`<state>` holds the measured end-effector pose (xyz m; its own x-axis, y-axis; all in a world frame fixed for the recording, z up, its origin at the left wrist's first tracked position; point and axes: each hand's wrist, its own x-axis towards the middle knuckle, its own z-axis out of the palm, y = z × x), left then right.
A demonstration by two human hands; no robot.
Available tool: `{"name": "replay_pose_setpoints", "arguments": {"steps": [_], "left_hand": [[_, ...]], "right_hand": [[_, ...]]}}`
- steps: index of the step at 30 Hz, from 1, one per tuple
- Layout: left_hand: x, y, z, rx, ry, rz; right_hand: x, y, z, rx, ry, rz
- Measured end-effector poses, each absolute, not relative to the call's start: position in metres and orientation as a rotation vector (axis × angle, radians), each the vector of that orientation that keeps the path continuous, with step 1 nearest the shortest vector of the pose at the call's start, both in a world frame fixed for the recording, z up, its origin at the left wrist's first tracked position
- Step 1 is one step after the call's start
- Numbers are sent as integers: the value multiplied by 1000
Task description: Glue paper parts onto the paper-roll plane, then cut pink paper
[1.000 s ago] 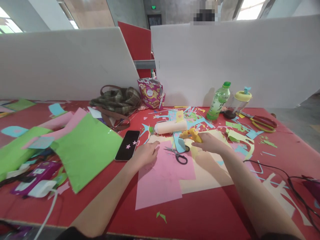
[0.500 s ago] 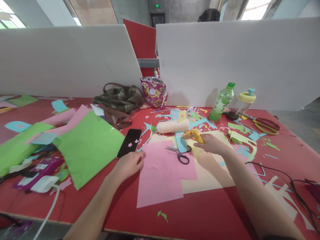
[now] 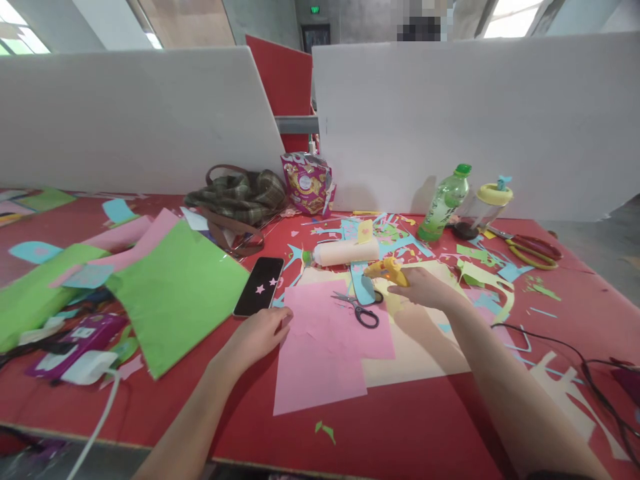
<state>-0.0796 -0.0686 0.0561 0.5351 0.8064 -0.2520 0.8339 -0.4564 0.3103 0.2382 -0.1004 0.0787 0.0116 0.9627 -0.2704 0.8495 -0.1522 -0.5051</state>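
My left hand (image 3: 263, 329) rests at the left edge of a pink paper sheet (image 3: 320, 373), just below a black phone (image 3: 253, 295) with two small pink stars on it. Its fingers are loosely bent, thumb apart, and nothing shows between them. My right hand (image 3: 425, 287) is closed round a yellow glue gun (image 3: 389, 270), whose nozzle points left over a light blue paper strip (image 3: 363, 288). Black-handled scissors (image 3: 364, 313) lie partly open on the pink sheet. Behind them a cream-wrapped bottle (image 3: 346, 253) lies on its side, green cap to the left.
Green foam sheets (image 3: 175, 300) lie on the left near a purple power strip (image 3: 83, 340). At the back stand a snack bag (image 3: 306, 183), a plaid bag (image 3: 245, 197), a green bottle (image 3: 445, 203) and a yellow-lidded cup (image 3: 485, 207). Red-handled shears (image 3: 535, 248) and cables lie right.
My left hand has drawn back left from over the pink sheet to its edge beside the phone. My right hand keeps the glue gun in nearly the same place. The view has shifted slightly.
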Motion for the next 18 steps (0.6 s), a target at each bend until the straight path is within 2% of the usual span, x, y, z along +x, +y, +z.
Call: {"name": "replay_pose_setpoints", "arguments": {"steps": [18], "left_hand": [[-83,-70,55,2380,1353,-71]], "right_hand": [[240,-100,76,-2075,-1925,861]]}}
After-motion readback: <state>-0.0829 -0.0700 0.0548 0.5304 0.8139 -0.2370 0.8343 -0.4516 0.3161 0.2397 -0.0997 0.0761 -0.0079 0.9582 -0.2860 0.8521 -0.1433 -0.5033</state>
